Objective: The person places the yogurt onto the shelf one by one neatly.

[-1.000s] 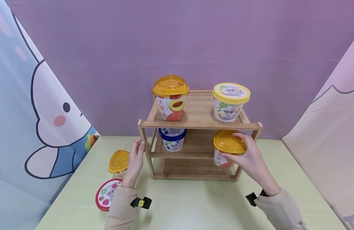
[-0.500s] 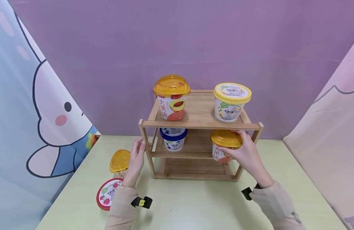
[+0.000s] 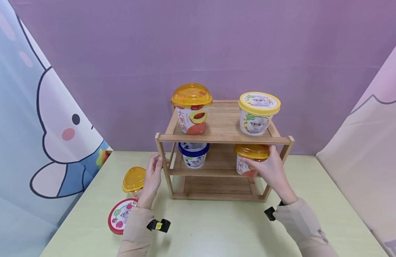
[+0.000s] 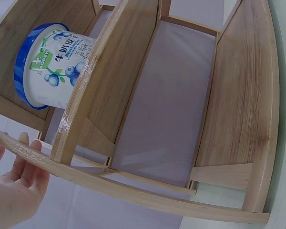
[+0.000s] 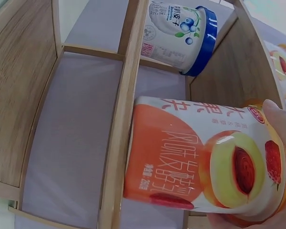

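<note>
My right hand (image 3: 274, 173) grips a peach-printed yoghurt cup (image 3: 244, 165) by its orange domed lid, thumb in front. The cup stands upright at the right of the middle shelf of a wooden rack (image 3: 221, 138); the right wrist view shows its base right at the shelf's front rail (image 5: 118, 143). My left hand (image 3: 153, 178) holds the rack's left front post, fingers partly behind the wood in the left wrist view. A blue-lidded blueberry tub (image 3: 195, 161) sits on the same shelf at left, with another tub partly seen above it.
On the top shelf stand another orange-lidded cup (image 3: 192, 110) at left and a yellow-lidded tub (image 3: 258, 114) at right. Left of the rack, an orange-lidded cup (image 3: 134, 179) and a red-lidded tub (image 3: 118, 217) are on the table (image 3: 217, 228), partly behind my left arm.
My right hand has moved the peach-printed yoghurt cup leftward and farther in, from in front of the rack onto the middle shelf. The left hand stays on the post.
</note>
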The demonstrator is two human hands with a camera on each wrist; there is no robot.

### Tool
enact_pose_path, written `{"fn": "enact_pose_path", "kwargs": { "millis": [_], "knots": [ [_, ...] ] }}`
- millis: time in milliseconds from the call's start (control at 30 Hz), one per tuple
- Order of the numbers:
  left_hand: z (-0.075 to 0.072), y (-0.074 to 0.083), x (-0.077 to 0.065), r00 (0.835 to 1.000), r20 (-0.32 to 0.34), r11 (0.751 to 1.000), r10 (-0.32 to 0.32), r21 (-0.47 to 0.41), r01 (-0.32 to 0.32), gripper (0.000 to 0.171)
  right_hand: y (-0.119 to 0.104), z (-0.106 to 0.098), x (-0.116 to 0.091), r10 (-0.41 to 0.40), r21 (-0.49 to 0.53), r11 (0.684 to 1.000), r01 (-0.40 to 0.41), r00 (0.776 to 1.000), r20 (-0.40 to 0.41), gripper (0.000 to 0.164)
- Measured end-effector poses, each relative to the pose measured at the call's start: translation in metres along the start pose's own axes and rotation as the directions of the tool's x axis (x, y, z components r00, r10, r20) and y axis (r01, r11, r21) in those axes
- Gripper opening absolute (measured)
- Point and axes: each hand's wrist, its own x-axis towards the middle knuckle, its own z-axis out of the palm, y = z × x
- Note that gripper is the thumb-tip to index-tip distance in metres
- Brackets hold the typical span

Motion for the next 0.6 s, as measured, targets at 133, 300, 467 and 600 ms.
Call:
{"fn": "enact_pose_path", "kwargs": {
  "millis": [133, 300, 467, 600],
  "knots": [
    [0.000, 0.000, 0.000, 1.000, -0.003, 1.000, 0.003, -0.006, -0.003, 0.033, 0.001, 0.001, 0.004, 0.021, 0.010, 1.000, -0.021, 1.000, 0.000, 0.089],
    [0.000, -0.001, 0.001, 1.000, -0.012, 1.000, 0.014, 0.012, -0.014, 0.033, 0.001, 0.003, 0.010, 0.043, 0.025, 0.999, -0.043, 0.999, 0.003, 0.085],
    [0.001, -0.001, 0.001, 1.000, -0.013, 1.000, 0.007, 0.023, -0.007, 0.034, 0.003, 0.005, 0.015, 0.027, 0.026, 0.999, -0.027, 1.000, 0.009, 0.081],
    [0.000, -0.001, 0.000, 1.000, -0.010, 1.000, 0.003, 0.021, -0.003, 0.034, 0.004, 0.007, 0.017, 0.041, 0.031, 0.999, -0.042, 0.999, 0.010, 0.083]
  ]
}}
